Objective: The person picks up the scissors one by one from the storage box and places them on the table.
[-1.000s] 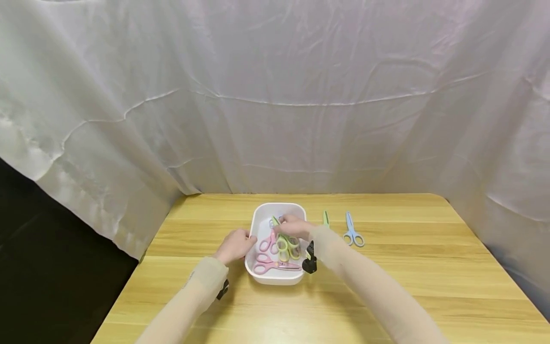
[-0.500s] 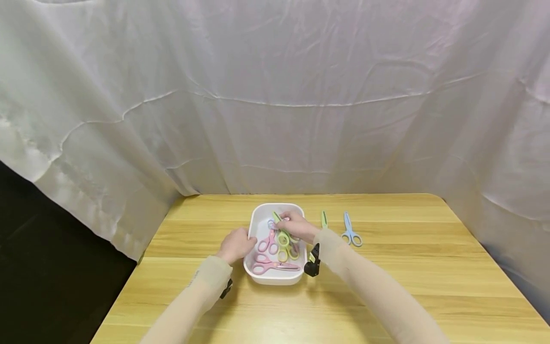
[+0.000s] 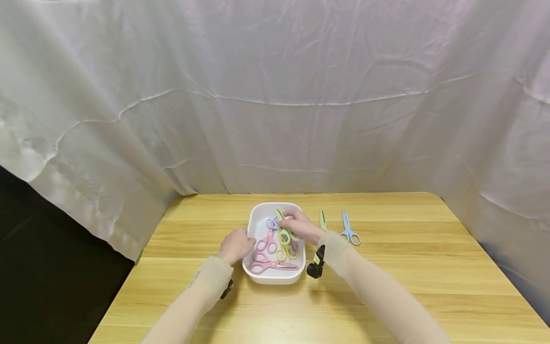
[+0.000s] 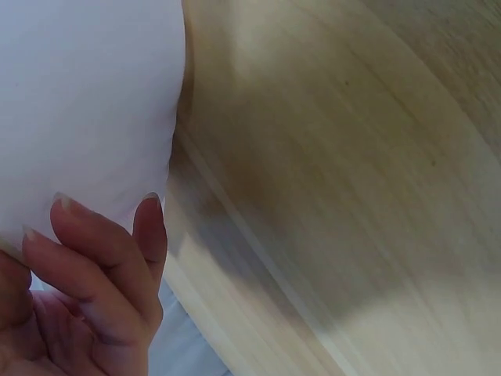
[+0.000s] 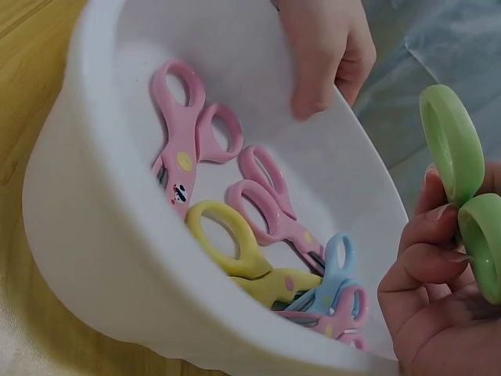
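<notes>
A white plastic bin (image 3: pixel 275 281) stands on the table, holding several children's scissors. My left hand (image 3: pixel 235 245) grips its left rim, thumb over the edge and fingers against the outer wall (image 4: pixel 86 117). Above the bin's far right part, my right hand (image 3: pixel 298 225) pinches a pair of green scissors (image 5: pixel 454 145), handle loops showing in the right wrist view; the fingers partly hide them. Inside lie yellow scissors (image 5: pixel 246 262), two pairs of pink scissors (image 5: pixel 182 125) with loops toward the left side, and blue scissors (image 5: pixel 333 286) overlapping another pink pair (image 5: pixel 344 313).
Right of the bin, another pair of green scissors (image 3: pixel 322 219) lies on the wooden table (image 3: pixel 408 267), partly hidden by my right wrist. Blue scissors (image 3: pixel 346 222) lie just beyond it, blades pointing away. A pale curtain (image 3: pixel 275 143) hangs behind the table.
My right hand has risen slightly with the green scissors, uncovering more of the yellow pair beneath. My left hand keeps its hold on the rim.
</notes>
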Motion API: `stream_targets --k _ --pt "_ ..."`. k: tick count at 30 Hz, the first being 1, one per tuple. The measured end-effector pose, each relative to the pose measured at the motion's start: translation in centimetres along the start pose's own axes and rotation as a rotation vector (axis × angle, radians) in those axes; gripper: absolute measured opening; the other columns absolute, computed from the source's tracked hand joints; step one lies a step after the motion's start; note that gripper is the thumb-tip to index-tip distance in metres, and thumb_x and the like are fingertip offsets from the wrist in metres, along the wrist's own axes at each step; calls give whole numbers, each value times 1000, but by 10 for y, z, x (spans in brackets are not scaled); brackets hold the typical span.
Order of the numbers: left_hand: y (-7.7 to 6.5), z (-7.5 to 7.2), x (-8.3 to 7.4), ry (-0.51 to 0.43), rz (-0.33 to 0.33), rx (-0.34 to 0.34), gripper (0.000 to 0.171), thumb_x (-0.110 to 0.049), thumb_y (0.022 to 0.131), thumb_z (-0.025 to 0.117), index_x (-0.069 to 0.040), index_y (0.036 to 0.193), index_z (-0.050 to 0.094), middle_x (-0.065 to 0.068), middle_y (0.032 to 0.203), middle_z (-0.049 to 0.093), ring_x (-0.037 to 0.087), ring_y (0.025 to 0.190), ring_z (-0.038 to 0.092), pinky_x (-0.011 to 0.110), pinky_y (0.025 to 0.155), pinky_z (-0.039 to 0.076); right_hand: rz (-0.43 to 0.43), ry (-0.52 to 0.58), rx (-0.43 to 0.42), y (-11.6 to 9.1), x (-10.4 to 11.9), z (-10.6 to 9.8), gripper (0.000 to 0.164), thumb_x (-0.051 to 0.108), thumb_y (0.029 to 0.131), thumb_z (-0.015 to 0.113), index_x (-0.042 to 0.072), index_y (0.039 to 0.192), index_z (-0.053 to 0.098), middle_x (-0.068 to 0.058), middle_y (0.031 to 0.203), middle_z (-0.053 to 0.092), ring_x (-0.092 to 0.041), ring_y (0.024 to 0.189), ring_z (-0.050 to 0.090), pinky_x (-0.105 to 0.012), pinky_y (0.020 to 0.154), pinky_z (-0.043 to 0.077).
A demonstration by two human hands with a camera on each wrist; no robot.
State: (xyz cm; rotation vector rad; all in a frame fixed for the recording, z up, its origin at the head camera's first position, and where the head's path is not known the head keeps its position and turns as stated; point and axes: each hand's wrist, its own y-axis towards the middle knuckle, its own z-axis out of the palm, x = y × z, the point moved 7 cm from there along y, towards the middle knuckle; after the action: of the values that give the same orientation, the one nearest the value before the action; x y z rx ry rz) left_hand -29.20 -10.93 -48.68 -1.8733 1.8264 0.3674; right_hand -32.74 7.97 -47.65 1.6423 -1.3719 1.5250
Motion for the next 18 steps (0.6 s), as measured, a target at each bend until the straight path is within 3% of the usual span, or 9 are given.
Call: stream_targets --k 5,9,12,15,18 --pt "0 0 0 0 -3 -4 18 -22 93 59 -6 85 63 5 68 55 16 56 51 25 49 38 -8 13 -5 -3 1 -2 49 16 97 57 -4 140 47 -28 124 62 -21 90 64 -29 80 55" --pt "1 0 1 1 -4 -8 18 -22 93 60 -6 85 63 5 68 56 16 56 52 25 49 39 -27 38 5 -4 0 -4 50 16 98 56 -6 142 46 -29 121 64 -22 90 67 -32 83 57" --pt "1 1 1 9 -1 -9 19 -22 93 60 -6 82 62 5 67 57 17 56 53 25 48 39 -42 50 9 -4 -1 -6 50 14 98 56 -7 142 45 -27 117 66 -15 80 65 -25 74 55" --pt "1 1 1 12 0 -8 21 -22 93 60 -7 79 61 5 65 56 16 54 53 25 47 39 -45 50 4 -5 -1 -7 50 13 98 56 -7 142 46 -27 113 68 -7 64 56 -18 58 45" --pt "1 1 0 7 -3 -5 21 -22 93 60 -7 79 61 5 65 56 16 53 52 25 47 38 -38 48 0 -7 0 -8 51 13 97 56 -6 143 46 -26 111 69 -4 55 46 -17 50 38"
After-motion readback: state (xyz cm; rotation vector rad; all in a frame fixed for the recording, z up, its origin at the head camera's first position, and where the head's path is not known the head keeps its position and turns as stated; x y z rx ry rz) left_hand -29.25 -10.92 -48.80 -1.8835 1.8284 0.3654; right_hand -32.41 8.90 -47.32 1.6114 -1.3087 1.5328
